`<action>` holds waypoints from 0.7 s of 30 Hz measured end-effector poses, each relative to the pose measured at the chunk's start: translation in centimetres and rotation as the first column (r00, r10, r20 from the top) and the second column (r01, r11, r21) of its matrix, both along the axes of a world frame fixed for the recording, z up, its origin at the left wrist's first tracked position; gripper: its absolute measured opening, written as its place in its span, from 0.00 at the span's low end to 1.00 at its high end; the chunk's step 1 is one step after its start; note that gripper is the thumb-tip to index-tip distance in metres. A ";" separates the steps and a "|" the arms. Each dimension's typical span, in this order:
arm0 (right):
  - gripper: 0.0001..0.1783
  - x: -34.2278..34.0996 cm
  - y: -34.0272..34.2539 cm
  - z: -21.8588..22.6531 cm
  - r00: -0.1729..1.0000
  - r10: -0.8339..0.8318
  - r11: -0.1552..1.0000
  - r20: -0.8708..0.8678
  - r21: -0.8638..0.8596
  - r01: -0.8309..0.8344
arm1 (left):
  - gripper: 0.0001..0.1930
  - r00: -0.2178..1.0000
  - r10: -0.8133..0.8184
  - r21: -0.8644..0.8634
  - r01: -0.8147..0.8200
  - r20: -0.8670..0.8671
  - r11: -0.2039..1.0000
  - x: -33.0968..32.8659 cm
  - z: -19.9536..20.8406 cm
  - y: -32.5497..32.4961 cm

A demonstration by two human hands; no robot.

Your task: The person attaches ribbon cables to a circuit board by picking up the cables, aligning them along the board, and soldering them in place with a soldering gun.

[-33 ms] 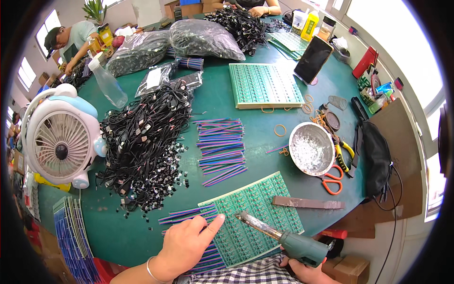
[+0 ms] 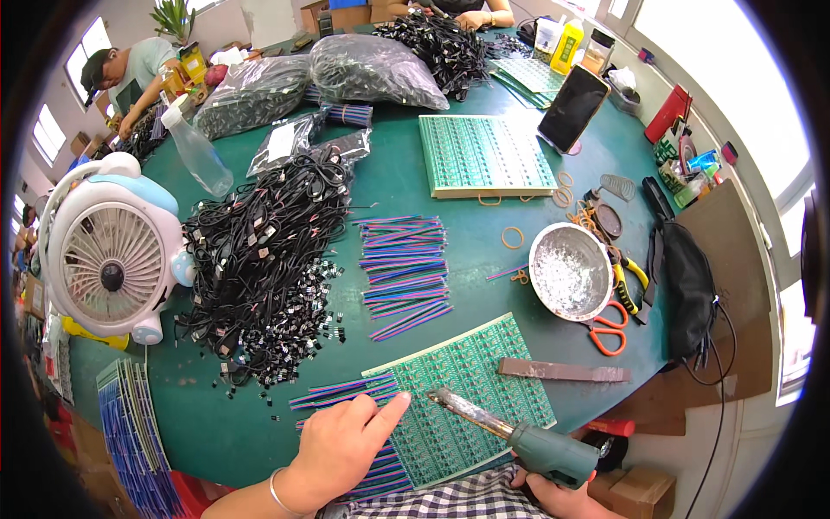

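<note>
1. The board (image 2: 467, 368) lies on the desk (image 2: 484, 277) before you, wires (image 2: 389, 471) at its left edge.
2. Your right hand (image 2: 558, 495) grasps the iron (image 2: 553, 452); whether your left hand (image 2: 341, 445) has its fingers on a wire, I cannot tell.
3. Soldering seems in hand; next calls for a steady wire and tip.

Green soldering iron (image 2: 538, 445) aslant over circuit panel (image 2: 475, 370)

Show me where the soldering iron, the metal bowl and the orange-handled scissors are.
Soldering iron (image 2: 545, 448), head view: on its green handle.
Metal bowl (image 2: 568, 234), head view: on its inner wall.
Orange-handled scissors (image 2: 609, 328), head view: where the handle loops meet.
</note>
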State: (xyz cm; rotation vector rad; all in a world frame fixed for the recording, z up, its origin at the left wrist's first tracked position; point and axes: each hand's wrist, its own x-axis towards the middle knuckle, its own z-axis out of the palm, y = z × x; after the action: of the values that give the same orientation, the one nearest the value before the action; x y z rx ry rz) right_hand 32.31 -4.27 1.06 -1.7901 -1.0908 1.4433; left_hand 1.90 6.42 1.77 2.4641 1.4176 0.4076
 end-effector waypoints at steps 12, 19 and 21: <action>0.17 0.1 -0.3 0.1 0.985 0.124 0.992 0.117 0.003 -0.125 | 0.11 0.985 -0.040 0.130 0.018 0.168 0.991 0.3 -2.3 0.2; 0.19 -0.5 0.2 -0.4 0.989 0.081 0.955 0.127 0.275 -0.114 | 0.12 0.987 -0.033 0.127 0.013 0.157 0.992 0.3 -2.0 0.2; 0.19 -0.5 0.2 -0.3 0.987 0.086 0.955 0.133 0.272 -0.120 | 0.13 0.985 -0.009 0.098 -0.008 0.172 0.995 0.2 -1.8 0.2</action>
State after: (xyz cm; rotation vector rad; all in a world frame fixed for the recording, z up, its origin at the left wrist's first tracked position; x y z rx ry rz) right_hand 31.85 -4.03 0.76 -1.6544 -1.3934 1.1819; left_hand 2.07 6.61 -0.06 2.4364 1.3569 0.6891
